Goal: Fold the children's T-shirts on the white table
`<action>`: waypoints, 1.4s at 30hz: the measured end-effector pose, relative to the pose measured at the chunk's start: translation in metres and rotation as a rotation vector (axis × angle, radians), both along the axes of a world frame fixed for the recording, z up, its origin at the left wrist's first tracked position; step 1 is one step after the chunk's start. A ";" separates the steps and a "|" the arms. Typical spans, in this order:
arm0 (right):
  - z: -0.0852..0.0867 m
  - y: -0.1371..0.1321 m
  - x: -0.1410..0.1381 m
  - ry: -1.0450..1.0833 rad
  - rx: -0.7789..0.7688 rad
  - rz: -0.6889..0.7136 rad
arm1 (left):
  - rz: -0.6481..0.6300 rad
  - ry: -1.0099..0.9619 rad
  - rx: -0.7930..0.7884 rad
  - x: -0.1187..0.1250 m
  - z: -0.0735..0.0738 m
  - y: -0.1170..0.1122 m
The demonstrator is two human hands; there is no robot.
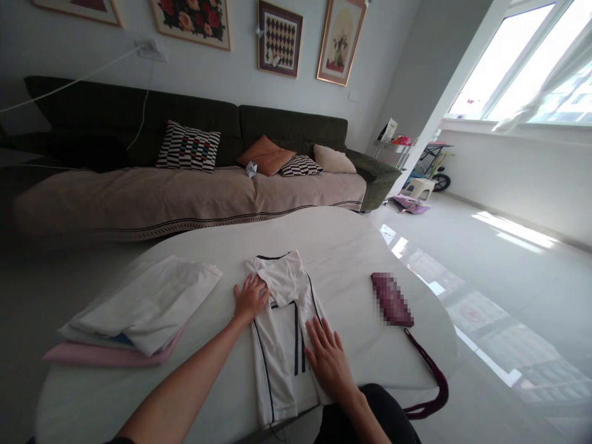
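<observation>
Left hand (250,300) and right hand (329,361), fingers spread, touch a white, dark-striped cloth garment (283,327), likely light, limp, best lifted by its edges.

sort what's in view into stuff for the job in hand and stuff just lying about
Job in hand:
- white garment, under the left hand and right hand
- clothes pile, probably

Lying about:
- dark red item, pixelated
- dark red strap
- orange cushion
- white stool
</observation>
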State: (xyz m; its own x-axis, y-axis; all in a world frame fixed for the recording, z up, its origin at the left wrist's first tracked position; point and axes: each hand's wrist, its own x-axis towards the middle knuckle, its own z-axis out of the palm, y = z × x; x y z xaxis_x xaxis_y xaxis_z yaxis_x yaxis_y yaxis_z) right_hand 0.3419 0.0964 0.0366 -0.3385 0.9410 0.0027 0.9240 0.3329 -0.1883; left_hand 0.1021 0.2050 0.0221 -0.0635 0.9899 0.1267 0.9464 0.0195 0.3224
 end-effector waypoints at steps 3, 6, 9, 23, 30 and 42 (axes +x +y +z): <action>-0.012 -0.006 -0.007 -0.016 -0.027 -0.062 | 0.005 0.001 -0.005 0.002 0.001 -0.001; -0.014 -0.017 -0.019 -0.005 -0.023 -0.115 | -0.006 -0.071 -0.079 -0.002 0.006 -0.001; -0.016 -0.033 -0.037 0.032 -0.008 -0.149 | -0.010 -0.156 -0.159 -0.014 0.017 0.006; -0.015 -0.061 -0.082 0.100 -0.045 -0.321 | 0.160 -0.314 -0.179 -0.010 0.029 0.076; 0.032 0.027 -0.072 0.109 -0.034 -0.200 | 0.142 -0.370 -0.142 -0.015 0.009 0.052; 0.005 0.163 -0.083 0.108 -0.035 -0.207 | 0.139 -0.370 -0.115 -0.015 -0.001 0.054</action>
State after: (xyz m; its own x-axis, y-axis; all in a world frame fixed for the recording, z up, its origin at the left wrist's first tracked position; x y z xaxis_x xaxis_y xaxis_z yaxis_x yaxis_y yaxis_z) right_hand 0.2586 0.2599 0.0414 -0.1380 0.9904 -0.0050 0.9457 0.1303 -0.2979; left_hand 0.0869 0.2588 0.0213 -0.2186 0.9750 -0.0412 0.7526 0.1953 0.6289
